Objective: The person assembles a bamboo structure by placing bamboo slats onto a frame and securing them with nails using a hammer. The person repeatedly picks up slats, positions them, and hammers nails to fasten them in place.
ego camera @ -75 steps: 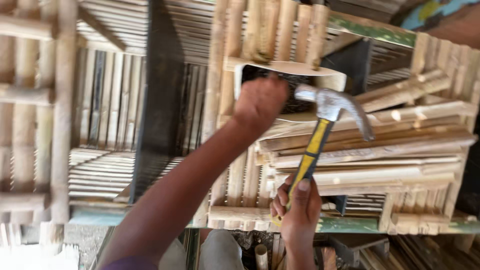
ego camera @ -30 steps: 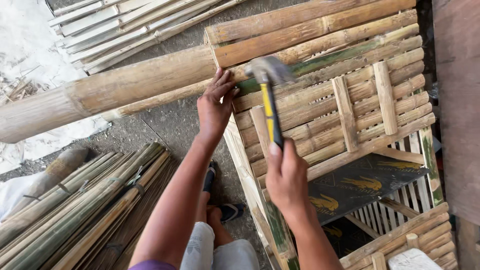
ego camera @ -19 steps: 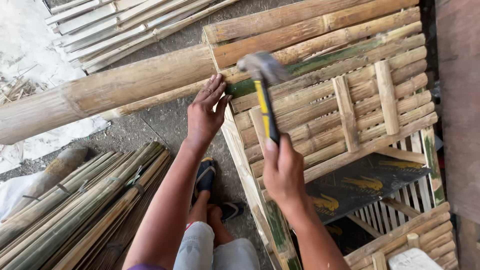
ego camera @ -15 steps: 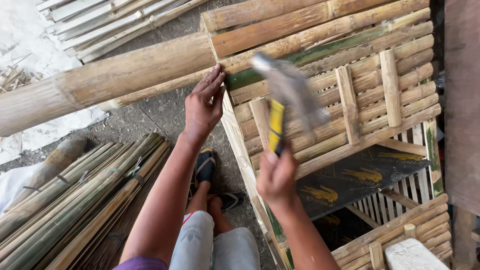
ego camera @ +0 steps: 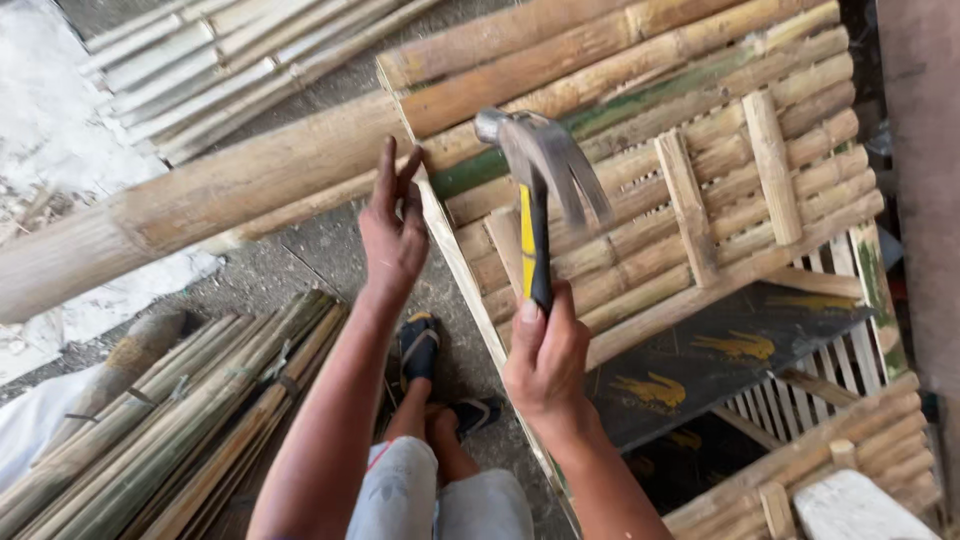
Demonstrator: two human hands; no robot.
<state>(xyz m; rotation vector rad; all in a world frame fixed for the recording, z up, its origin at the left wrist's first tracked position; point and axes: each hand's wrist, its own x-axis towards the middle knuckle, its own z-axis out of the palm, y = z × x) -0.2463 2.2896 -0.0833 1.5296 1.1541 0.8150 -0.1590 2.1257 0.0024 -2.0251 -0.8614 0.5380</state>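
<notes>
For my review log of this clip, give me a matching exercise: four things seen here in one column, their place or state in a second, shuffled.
Things:
1. hammer
2. left hand
3. bamboo frame
4. bundle of split bamboo

Places or states:
A. lying on the ground at lower left
B. open, fingers at the frame's corner
C. raised in the right hand
D. slatted, under the hammer head

Pairs: 1-C, 2-B, 3-D, 4-A

Thick bamboo pole (ego camera: 190, 205) across the ground, split bamboo strips (ego camera: 170, 420) bundled below, sandalled feet (ego camera: 420, 345)
</notes>
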